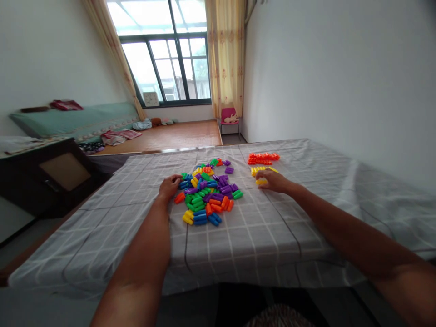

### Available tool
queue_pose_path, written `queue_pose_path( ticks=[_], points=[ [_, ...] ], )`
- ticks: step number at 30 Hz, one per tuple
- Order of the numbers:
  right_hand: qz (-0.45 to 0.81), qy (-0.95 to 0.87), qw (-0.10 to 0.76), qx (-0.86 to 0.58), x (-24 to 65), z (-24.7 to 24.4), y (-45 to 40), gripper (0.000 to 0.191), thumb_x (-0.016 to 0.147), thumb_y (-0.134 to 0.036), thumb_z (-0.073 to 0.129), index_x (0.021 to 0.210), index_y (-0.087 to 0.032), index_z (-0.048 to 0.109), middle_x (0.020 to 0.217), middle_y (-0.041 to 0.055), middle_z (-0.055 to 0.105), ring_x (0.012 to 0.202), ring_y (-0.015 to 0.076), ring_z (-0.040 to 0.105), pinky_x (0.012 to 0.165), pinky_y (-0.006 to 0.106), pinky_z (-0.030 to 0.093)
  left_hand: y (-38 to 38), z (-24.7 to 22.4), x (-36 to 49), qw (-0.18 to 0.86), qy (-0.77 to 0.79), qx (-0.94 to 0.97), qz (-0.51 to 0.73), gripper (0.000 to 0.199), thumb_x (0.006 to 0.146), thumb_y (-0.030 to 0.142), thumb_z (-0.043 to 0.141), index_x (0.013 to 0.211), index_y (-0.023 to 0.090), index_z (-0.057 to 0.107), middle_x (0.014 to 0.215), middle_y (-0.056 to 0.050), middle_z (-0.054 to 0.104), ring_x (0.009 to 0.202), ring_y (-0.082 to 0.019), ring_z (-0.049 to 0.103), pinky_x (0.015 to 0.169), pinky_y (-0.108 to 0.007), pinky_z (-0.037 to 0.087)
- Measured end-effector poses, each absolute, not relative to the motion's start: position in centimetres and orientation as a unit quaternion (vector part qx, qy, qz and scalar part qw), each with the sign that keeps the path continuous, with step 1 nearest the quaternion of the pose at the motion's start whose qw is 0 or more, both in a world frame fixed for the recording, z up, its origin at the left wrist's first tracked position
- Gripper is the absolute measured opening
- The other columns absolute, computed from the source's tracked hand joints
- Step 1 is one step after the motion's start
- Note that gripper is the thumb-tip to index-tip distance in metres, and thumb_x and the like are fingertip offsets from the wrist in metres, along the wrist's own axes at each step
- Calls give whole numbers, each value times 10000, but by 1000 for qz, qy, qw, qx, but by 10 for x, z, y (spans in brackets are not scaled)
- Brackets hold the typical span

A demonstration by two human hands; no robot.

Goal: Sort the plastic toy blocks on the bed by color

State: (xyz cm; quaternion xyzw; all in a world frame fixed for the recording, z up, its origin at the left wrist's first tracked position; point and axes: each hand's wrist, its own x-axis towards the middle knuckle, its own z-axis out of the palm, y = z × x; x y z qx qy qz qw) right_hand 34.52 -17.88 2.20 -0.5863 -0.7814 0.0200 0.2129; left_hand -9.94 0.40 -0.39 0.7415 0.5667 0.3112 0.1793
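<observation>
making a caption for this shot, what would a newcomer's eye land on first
Probably the bright, many-coloured pile of blocks in the middle of the grey checked cloth, with the left grip at its left edge. Next, to its right, come the orange blocks and, nearer the viewer, the yellow blocks, partly covered by the right grip. Behind, the big window glows white.
</observation>
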Motion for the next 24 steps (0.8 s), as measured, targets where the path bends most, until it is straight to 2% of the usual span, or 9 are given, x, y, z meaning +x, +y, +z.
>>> queue_pose_path(
  ticks=[4,7,10,14,18,24],
  points=[
    [63,-765,205,-608,360,19,-187,311,659,-418,757,884,-220,674,957,46,695,923,234,619,862,361,453,2,-2,-100,194,559,742,315,349,823,353,489,1063,216,702,971,-26,752,865,-186,677,748,-251,511],
    [99,-747,216,-621,365,17,-188,312,669,-390,747,917,-209,691,936,40,703,865,214,631,800,328,477,-1,0,-100,196,561,738,320,344,811,348,497,1053,217,704,963,-27,753,863,-188,680,749,-255,516],
    [109,-745,247,-610,361,10,-186,246,723,-335,708,936,-212,701,985,33,710,904,205,638,835,324,484,0,0,-101,197,558,739,320,333,804,342,505,1040,222,706,960,-24,755,876,-189,683,757,-252,519],
    [42,-735,305,-605,352,-1,-181,216,747,-288,710,954,-226,720,1052,43,701,1020,220,619,955,364,449,4,-2,-103,194,550,747,319,335,800,341,510,1048,218,699,972,-25,753,913,-194,679,792,-260,517],
    [12,-719,318,-618,350,-10,-177,251,782,-286,696,1019,-209,725,1072,77,685,981,218,631,929,358,474,6,-5,-105,192,550,747,321,370,803,344,494,1073,189,694,996,-41,748,898,-195,680,800,-266,511],
    [-4,-738,319,-594,355,-18,-174,246,848,-280,629,1069,-208,709,1097,81,679,1033,219,617,955,364,461,2,-1,-103,192,553,745,321,361,791,348,506,1051,195,704,935,-33,754,867,-199,681,772,-270,513]
  ],
)
